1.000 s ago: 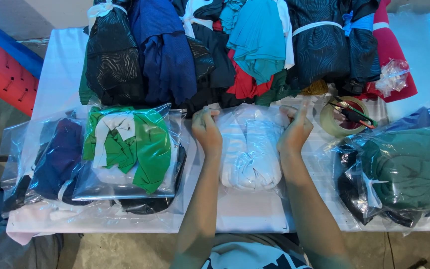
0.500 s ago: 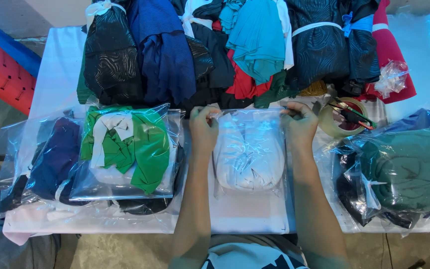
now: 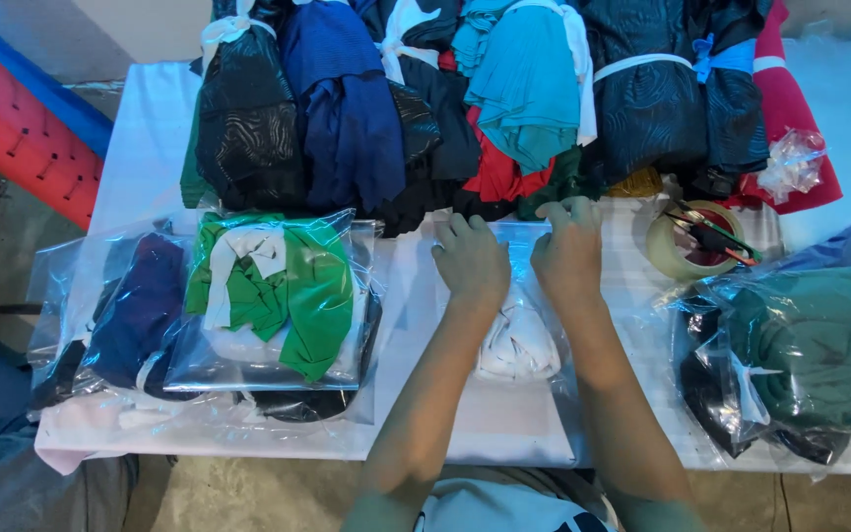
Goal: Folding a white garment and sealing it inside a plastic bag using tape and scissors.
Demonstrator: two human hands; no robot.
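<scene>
Head view: left hand (image 3: 472,264) and right hand (image 3: 568,258), fingers spread flat, press a clear bag of white cloth (image 3: 517,347) mid-counter (image 3: 140,148), beside a green-garment bag (image 3: 278,296).

Both forearms reach up from the bottom centre of the frame. The left hand (image 3: 472,260) and right hand (image 3: 567,253) lie palm-down, side by side, fingers extended.
</scene>
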